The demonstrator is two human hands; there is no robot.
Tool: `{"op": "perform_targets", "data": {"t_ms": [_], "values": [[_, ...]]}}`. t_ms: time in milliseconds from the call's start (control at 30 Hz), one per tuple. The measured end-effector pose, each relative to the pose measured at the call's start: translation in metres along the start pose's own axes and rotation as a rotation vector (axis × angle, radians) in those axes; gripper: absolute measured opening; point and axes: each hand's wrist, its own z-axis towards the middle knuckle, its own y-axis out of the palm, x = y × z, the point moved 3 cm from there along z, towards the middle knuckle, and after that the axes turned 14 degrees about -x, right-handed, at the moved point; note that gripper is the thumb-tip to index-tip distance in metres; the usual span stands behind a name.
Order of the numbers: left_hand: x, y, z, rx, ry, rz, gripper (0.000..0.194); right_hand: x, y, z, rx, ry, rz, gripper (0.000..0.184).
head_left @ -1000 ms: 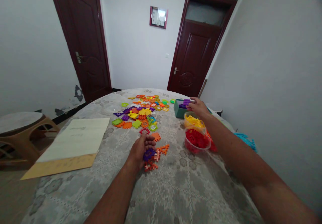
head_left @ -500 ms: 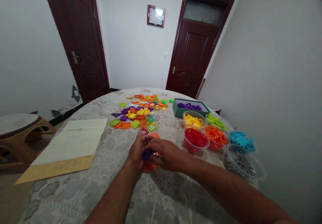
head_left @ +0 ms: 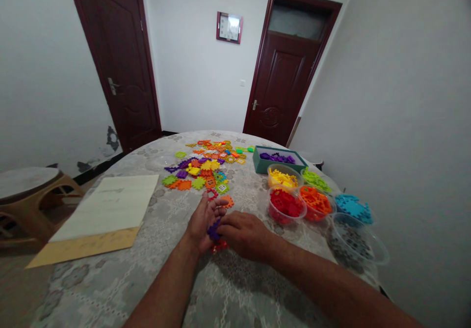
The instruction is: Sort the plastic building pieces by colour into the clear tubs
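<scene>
My left hand (head_left: 202,226) is palm up over the near part of the table, its thumb and fingers apart. A purple interlocking plastic tile (head_left: 214,230) with toothed edges is against its palm. The bent fingers of my right hand (head_left: 243,232) close on the right side of this tile, hiding part of it. Under the hands lie red-orange toothed pieces (head_left: 220,246), partly covered. Just beyond my left fingertips are an orange tile (head_left: 227,201) and a red frame-like piece (head_left: 211,194).
Mixed coloured tiles (head_left: 198,183) spread across the table's middle and far side. At right stand a green box (head_left: 261,165) of purple pieces and several clear tubs, including one with red pieces (head_left: 285,204) and one with grey pieces (head_left: 351,239). Paper sheets (head_left: 106,205) lie at left.
My left fingers have opened out from their curl, uncovering more of the purple tile. My right hand has shifted slightly right and down.
</scene>
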Motion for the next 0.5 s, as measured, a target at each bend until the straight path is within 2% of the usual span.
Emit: {"op": "perform_targets", "data": {"t_ms": [67,133,267,300,333,433,500], "values": [[0.0,-0.001,0.0,0.025,0.038,0.056,0.061,0.007,-0.014,-0.002,0.05,0.078,0.093,0.023],[0.003,-0.005,0.0,0.089,0.112,0.109,0.058,0.026,-0.037,-0.002,0.076,0.219,0.218,0.018],[0.013,-0.016,0.0,0.257,0.266,0.155,0.056,0.094,-0.091,-0.001,-0.049,0.591,0.498,0.008],[0.015,-0.019,0.0,0.294,0.301,0.162,0.056,0.115,-0.107,-0.002,-0.002,0.702,0.536,0.006],[0.017,-0.022,0.0,0.329,0.334,0.173,0.057,0.135,-0.123,-0.003,0.11,0.813,0.544,0.006],[0.02,-0.029,0.001,0.414,0.403,0.256,0.06,0.183,-0.162,-0.006,0.343,0.906,0.472,0.005],[0.02,-0.031,0.002,0.448,0.419,0.358,0.06,0.2,-0.179,-0.011,0.499,0.917,0.387,0.018]]}}
